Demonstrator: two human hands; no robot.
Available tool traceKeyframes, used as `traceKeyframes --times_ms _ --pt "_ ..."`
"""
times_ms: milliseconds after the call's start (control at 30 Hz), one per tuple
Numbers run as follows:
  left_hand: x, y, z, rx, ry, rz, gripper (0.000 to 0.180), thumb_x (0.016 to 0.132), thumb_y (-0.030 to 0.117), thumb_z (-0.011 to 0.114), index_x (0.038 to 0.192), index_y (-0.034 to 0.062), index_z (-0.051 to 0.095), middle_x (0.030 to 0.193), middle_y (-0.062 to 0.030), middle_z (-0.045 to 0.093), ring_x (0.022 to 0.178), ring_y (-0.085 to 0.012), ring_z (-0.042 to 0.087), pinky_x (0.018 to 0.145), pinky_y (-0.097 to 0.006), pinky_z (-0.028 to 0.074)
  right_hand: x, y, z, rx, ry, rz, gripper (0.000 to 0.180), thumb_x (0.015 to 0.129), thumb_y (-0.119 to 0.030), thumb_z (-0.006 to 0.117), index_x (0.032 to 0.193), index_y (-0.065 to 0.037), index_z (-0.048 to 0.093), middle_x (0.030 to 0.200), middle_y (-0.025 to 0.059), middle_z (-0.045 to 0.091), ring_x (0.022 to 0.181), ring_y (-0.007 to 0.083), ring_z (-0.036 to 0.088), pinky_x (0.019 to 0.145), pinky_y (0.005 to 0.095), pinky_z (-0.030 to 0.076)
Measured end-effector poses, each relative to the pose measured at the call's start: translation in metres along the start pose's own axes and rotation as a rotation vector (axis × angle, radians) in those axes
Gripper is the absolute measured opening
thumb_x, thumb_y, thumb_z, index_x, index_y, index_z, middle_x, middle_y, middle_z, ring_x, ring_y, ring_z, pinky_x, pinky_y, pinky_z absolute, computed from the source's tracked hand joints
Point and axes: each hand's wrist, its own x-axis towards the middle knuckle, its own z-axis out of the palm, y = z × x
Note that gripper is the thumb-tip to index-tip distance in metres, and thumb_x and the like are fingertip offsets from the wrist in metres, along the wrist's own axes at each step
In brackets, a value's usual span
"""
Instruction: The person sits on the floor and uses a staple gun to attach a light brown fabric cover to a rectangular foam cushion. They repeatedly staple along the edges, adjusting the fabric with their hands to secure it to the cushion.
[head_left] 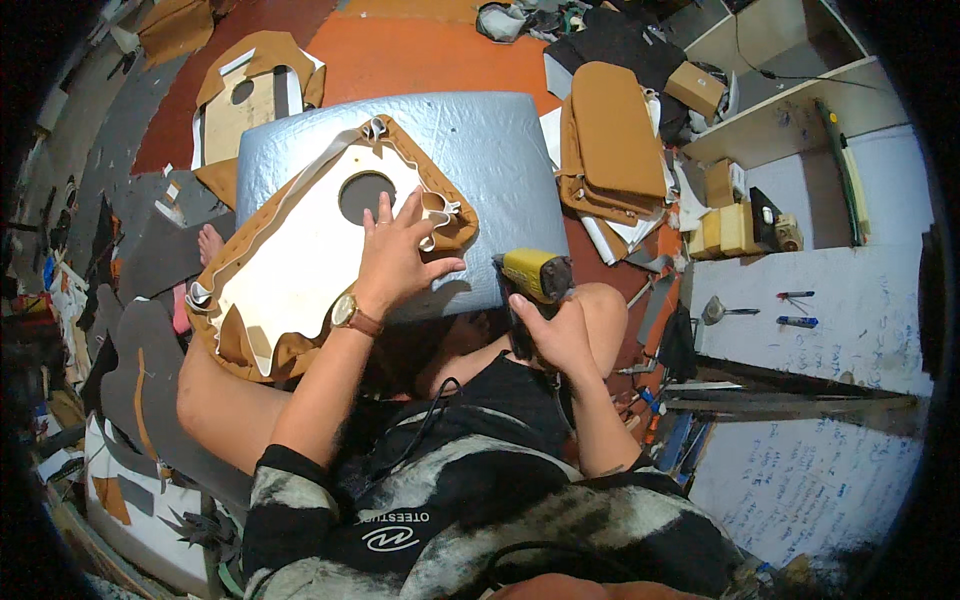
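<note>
A white panel (293,240) with a round hole lies on a silver-covered padded block (500,140). Tan upholstery fabric (452,228) wraps around the panel's edges, its pale inner side bunched in folds. My left hand (395,255), a watch (345,311) at its wrist, lies with fingers spread beside the hole, fingertips near the folded fabric at the right corner. In my right hand (555,335) is a yellow and black staple gun (535,274), gripped by its handle. It is held above the block's near right edge, apart from the panel.
Stacked tan padded panels (612,130) lie to the right. Another tan-edged panel (240,115) with a hole is at the far left. White boards on the right carry a marker (797,322), a small metal tool (716,311) and yellow blocks (735,230). Grey foam pieces (150,355) lie at left.
</note>
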Motion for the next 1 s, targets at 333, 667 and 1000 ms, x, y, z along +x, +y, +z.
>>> traceKeyframes --times_ms 333,667,1000 --pt "0.010 -0.010 0.020 0.041 0.036 0.120 0.028 0.090 0.037 0.084 0.107 0.0157 0.078 0.129 -0.0055 0.074 0.138 -0.0593 0.051 0.112 -0.070 0.042 0.002 0.013 -0.003 -0.107 -0.274 0.128 0.051 0.095 -0.037 0.082 0.120 0.006 0.072 0.103 0.0201 0.078 0.097 0.0281 0.075 0.091 0.0419 0.057" --pt "0.011 -0.020 0.022 -0.083 0.199 0.175 0.019 0.087 0.026 0.083 0.098 0.0139 0.072 0.101 -0.0020 0.080 0.121 -0.0560 0.066 0.102 -0.056 0.056 0.017 -0.013 -0.001 0.006 -0.172 -0.009 0.043 0.096 -0.027 0.079 0.123 0.005 0.072 0.107 0.0171 0.079 0.098 0.0239 0.073 0.091 0.0408 0.057" --pt "0.011 -0.020 0.026 -0.109 0.191 0.109 0.019 0.080 0.018 0.086 0.091 0.0144 0.070 0.095 -0.0057 0.079 0.118 -0.0511 0.068 0.102 -0.055 0.057 0.048 -0.041 0.017 -0.312 -0.206 0.061 0.038 0.093 -0.028 0.079 0.114 0.004 0.076 0.101 0.0236 0.080 0.098 0.0347 0.079 0.088 0.0446 0.059"
